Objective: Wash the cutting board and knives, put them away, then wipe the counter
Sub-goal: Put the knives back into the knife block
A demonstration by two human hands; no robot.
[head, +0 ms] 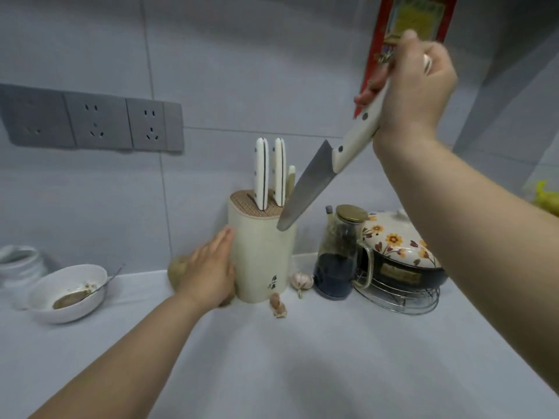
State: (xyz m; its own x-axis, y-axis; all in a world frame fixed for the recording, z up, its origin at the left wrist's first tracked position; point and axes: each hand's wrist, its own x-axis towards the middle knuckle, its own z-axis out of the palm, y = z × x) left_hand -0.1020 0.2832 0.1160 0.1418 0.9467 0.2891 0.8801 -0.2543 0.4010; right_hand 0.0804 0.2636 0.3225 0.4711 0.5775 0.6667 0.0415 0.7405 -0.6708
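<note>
A cream knife block (262, 255) stands on the white counter (272, 358) against the tiled wall, with three white-handled knives (262, 173) in its slotted top. My left hand (208, 270) lies flat against the block's left side, fingers together. My right hand (414, 83) grips the white handle of a chef's knife (305, 189), raised to the upper right. The blade slants down to the left, its tip just over the block's right rim. No cutting board is in view.
A dirty white bowl (68, 293) with a spoon sits at the left. A garlic bulb (301, 281), a glass jar (337, 255), a flowered pot (399, 255) on a wire rack and a potato (178, 272) crowd around the block. Wall sockets (93, 122) are behind.
</note>
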